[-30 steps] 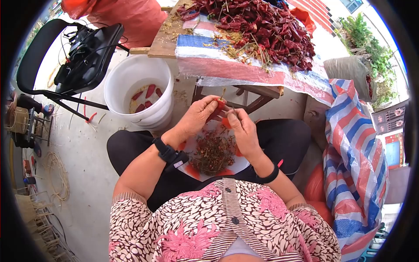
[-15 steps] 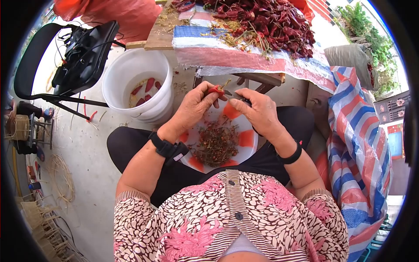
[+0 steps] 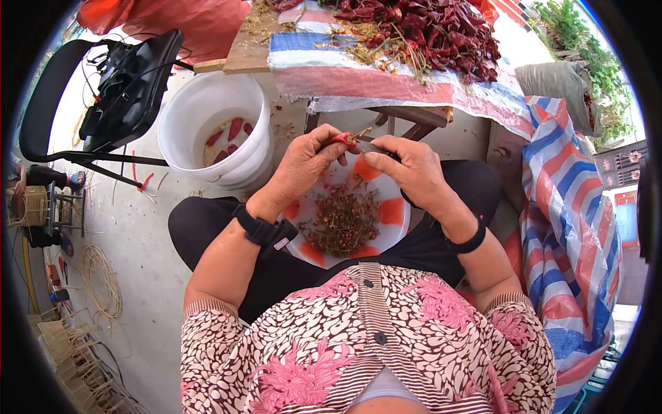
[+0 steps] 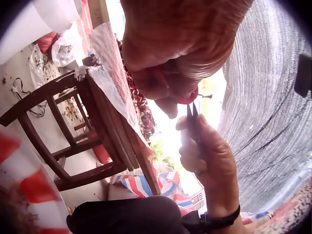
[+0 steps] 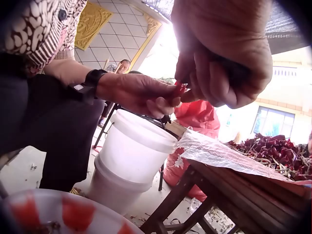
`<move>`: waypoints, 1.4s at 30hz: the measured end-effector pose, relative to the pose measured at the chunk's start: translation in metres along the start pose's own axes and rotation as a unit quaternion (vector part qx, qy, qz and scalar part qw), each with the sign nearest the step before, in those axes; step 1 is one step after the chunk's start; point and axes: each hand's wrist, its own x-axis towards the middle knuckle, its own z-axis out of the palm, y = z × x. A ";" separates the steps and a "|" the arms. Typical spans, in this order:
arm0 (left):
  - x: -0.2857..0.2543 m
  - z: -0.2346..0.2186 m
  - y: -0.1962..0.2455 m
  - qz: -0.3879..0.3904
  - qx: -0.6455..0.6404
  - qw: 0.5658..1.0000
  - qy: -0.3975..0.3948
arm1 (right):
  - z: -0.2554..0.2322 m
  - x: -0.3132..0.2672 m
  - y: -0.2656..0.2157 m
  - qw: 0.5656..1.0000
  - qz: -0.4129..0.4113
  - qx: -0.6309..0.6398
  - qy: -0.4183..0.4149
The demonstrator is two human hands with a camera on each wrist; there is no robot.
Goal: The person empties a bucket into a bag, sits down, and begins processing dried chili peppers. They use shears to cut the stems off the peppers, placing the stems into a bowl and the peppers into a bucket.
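Observation:
My left hand (image 3: 303, 162) pinches a red dried chili pepper (image 3: 342, 138), its pale stem pointing up and right. Small dark-handled scissors (image 4: 191, 109) are gripped in my right hand (image 3: 412, 169). Their two blades stand slightly apart, tips right at the pepper in the left wrist view. Below both hands, between the legs, a white basin with orange patches (image 3: 392, 211) holds a heap of cut stems and bits (image 3: 338, 221). Curled fingers hide most of the pepper in the right wrist view.
A white bucket (image 3: 176, 127) with several red peppers inside stands at front left, near a black folding chair (image 3: 45, 103). Ahead, a table covered by a striped sheet (image 3: 310, 79) bears a large pile of dried chilies (image 3: 441, 41). A striped woven bag (image 3: 565, 228) lies at right.
The right hand has shifted right and up, bringing the scissors to the pepper's stem end. The left hand has turned the pepper so its stem leans right. The head view has tilted slightly.

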 end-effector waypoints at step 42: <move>-0.005 0.008 0.004 -0.069 -0.190 0.962 -0.181 | 0.004 -0.020 0.013 0.810 0.151 0.522 -0.223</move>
